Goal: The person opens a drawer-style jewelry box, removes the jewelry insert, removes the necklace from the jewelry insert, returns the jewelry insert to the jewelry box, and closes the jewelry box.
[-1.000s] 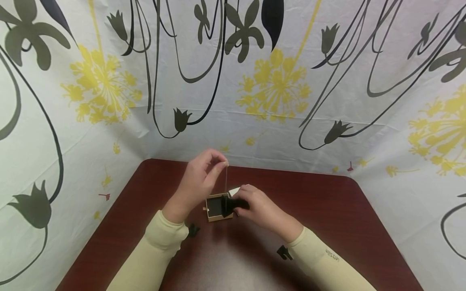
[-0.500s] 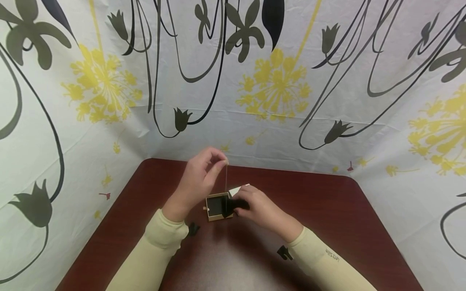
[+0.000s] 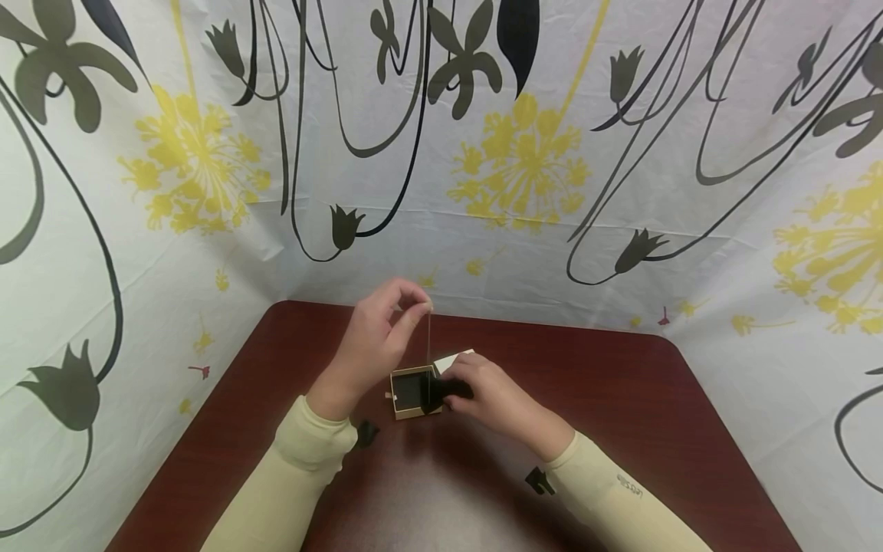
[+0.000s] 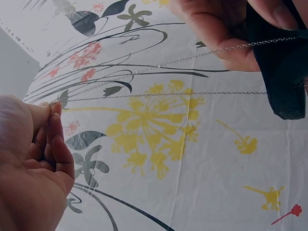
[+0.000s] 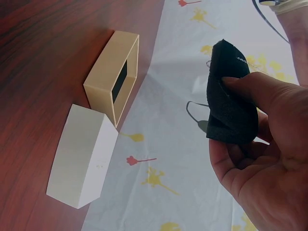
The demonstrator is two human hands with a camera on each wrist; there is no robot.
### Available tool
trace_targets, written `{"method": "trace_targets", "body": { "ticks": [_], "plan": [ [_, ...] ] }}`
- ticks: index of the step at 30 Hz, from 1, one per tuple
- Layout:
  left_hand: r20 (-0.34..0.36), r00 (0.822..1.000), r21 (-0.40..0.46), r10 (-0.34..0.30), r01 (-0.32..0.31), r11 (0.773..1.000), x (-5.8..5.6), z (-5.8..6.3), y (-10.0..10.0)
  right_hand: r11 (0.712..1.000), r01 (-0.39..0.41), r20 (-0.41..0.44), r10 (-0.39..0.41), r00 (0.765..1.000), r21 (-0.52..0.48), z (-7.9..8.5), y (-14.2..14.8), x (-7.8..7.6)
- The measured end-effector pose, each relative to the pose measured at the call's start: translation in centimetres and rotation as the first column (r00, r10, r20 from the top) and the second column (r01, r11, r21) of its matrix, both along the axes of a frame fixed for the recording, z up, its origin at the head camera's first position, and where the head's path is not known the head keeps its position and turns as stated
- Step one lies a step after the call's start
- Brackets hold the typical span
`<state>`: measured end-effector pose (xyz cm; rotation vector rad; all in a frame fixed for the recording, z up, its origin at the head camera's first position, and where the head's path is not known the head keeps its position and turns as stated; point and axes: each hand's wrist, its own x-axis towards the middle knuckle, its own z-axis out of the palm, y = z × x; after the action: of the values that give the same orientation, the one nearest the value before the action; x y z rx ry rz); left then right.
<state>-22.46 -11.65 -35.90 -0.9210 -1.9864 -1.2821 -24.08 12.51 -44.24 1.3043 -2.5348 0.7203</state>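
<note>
High over the table, my left hand (image 3: 372,333) pinches a fine silver necklace chain (image 4: 159,95) between thumb and fingertips. In the left wrist view, two strands of it stretch from that pinch to a folded piece of black cloth (image 5: 228,108). Thumb and fingers of my right hand (image 3: 491,392) grip this cloth, and the chain's far end runs onto it. Below is a small tan box tray (image 5: 103,62) with a dark lining, partly covered by the cloth in the head view. Beside the tray lies a white box cover (image 5: 77,154).
Two small black pieces lie on the dark red table (image 3: 607,399): one black piece (image 3: 539,481) by the right sleeve, another black scrap (image 3: 368,434) partly behind the left wrist. A patterned white curtain (image 3: 414,176) surrounds the table at the back and sides.
Both hands hold nearly the same position. The black cloth has turned slightly in the right hand, with the chain still stretched up to the left fingertips.
</note>
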Motion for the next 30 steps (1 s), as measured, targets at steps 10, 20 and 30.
{"method": "trace_targets", "body": {
  "ticks": [10,20,30],
  "plan": [
    [0.003,1.0,0.013,-0.004,0.003,1.0,-0.02,0.22,-0.01,1.0,0.001,0.014,-0.002,1.0,0.016,-0.1,0.03,-0.14],
    [0.006,1.0,0.016,0.002,-0.002,1.0,-0.01,0.28,-0.11,1.0,0.005,0.002,-0.005,1.0,0.027,-0.37,-0.01,-0.21],
    [-0.007,1.0,0.011,0.019,-0.018,1.0,-0.21,0.3,-0.35,1.0,0.0,0.005,-0.001,1.0,0.02,-0.69,0.06,-0.25]
  ]
}}
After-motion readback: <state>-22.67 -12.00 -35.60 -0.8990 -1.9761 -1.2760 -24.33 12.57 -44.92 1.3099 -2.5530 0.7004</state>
